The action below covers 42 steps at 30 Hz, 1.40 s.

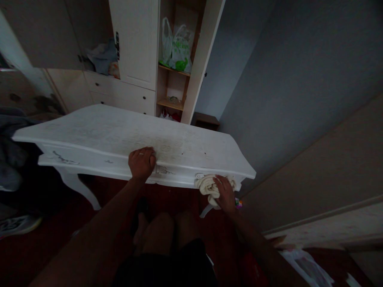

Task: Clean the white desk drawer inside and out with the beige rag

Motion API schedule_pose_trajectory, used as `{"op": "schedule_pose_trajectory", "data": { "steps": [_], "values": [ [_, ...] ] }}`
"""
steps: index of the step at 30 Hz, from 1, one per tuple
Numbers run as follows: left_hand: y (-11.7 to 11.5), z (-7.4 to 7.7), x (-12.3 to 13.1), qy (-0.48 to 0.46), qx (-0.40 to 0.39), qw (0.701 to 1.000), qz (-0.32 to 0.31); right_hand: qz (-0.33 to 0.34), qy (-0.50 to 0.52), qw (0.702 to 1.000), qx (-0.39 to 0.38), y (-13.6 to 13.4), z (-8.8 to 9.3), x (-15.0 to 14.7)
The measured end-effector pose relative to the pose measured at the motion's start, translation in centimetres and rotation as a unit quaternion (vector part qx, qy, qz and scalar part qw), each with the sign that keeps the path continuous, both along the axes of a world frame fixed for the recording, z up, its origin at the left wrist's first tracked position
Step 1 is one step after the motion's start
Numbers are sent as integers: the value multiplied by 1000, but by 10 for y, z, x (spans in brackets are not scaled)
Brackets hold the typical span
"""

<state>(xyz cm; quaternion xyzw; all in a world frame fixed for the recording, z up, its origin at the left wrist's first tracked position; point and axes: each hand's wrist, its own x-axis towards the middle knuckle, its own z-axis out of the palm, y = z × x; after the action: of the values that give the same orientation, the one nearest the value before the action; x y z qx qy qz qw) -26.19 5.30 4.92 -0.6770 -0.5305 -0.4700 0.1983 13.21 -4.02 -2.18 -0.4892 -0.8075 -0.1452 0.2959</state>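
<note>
A white table (191, 135) with a curved front and carved trim stands across the view. Dark smudges mark the middle of its top. My left hand (142, 162), a ring on one finger, is closed over the front edge near the middle, fingers curled on the top and thumb side hidden. Bunched in my right hand (225, 193) is a cream cloth (208, 185), pressed against the table's front face at the right end. Part of the cloth hangs below the apron, beside a round carved ornament.
Behind the table stands a white wardrobe (136, 44) with an open door (203, 59) and plastic bags (179, 50) on a shelf. A grey wall rises at right. Dark clothes (12, 159) and a shoe (19, 225) lie at left. A plastic bag (308, 267) is at lower right.
</note>
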Motion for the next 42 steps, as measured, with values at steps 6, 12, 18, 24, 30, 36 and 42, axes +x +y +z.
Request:
{"op": "schedule_pose_trajectory", "data": {
  "steps": [6, 12, 18, 24, 30, 36, 42],
  "values": [
    [3, -2, -1, 0, -6, 1000, 2, -177, 257, 946, 91, -3, 15, -41],
    [1, -1, -1, 6, -14, 1000, 15, -185, 284, 935, 103, 6, 3, -102],
    [-1, 3, 0, -12, -38, 999, 2, -180, 183, 964, 76, 5, 4, -59],
    [0, 1, -1, -3, -23, 1000, 6, -285, 239, 921, 114, -5, 8, 3],
    [0, 1, -1, 4, -9, 1000, 6, -303, 363, 879, 63, -1, -7, 1],
    [0, 2, -1, 6, -8, 1000, 8, -361, 369, 852, 81, 6, -42, -35],
    [2, -1, -1, -13, -19, 1000, 2, -262, 417, 869, -56, 6, -38, -73]
  ]
}}
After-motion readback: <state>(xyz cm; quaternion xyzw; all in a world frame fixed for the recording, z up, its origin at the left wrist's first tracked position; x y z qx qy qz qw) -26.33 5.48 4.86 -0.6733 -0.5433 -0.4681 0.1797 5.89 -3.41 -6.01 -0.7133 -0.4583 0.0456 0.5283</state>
